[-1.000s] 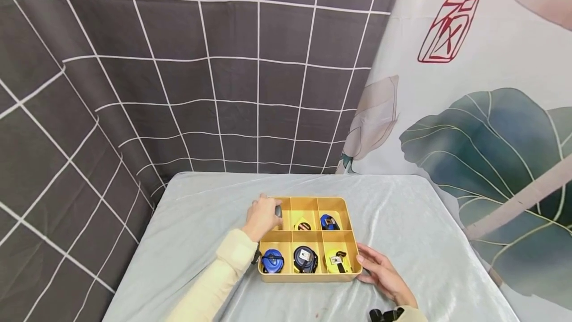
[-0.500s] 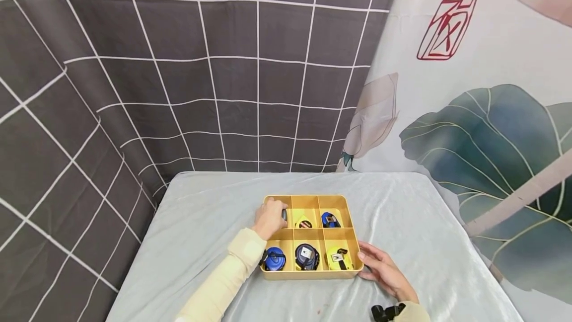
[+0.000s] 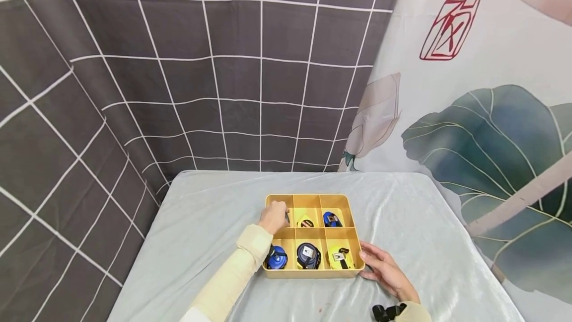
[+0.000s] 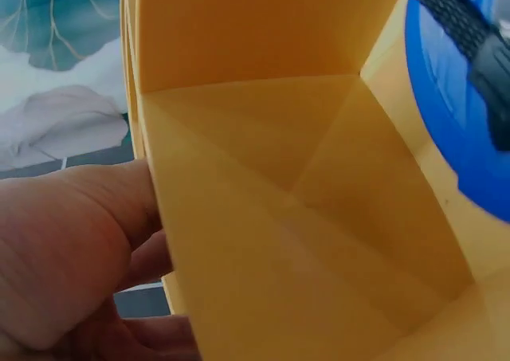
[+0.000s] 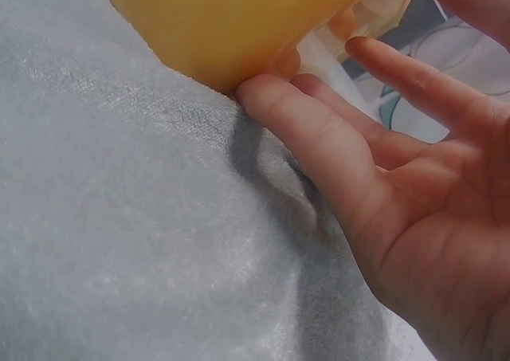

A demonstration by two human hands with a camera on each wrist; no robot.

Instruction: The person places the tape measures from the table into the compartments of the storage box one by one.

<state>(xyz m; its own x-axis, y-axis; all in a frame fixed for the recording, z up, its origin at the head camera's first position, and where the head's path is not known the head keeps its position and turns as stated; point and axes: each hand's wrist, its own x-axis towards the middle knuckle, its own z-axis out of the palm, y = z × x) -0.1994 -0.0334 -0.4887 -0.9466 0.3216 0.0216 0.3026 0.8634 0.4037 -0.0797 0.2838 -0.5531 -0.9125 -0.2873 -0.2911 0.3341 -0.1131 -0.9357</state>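
Observation:
A yellow six-compartment box (image 3: 313,274) stands on the table. My left hand (image 3: 273,217) reaches into its back left compartment and grips a dark grey tape measure (image 3: 287,218), mostly hidden by the fingers. In the left wrist view that hand sits behind a yellow divider, and a blue tape measure (image 4: 434,98) shows at the right. My right hand (image 3: 386,273) touches the box's front right corner with fingers extended; the thumb (image 5: 295,122) meets its lower edge. Other compartments hold a dark blue tape measure (image 3: 308,257), yellow ones (image 3: 332,258) and another blue one (image 3: 329,219).
A pale grey velvety cloth (image 3: 205,202) covers the table around the box. Behind it hangs a dark gridded curtain (image 3: 232,78), with a lotus-patterned cloth (image 3: 447,83) at the right. A black wrist strap (image 3: 386,313) is on my right wrist.
My left hand has moved slightly right and lower into the back left compartment, and the grey tape measure shows less. The right hand stays at the box corner.

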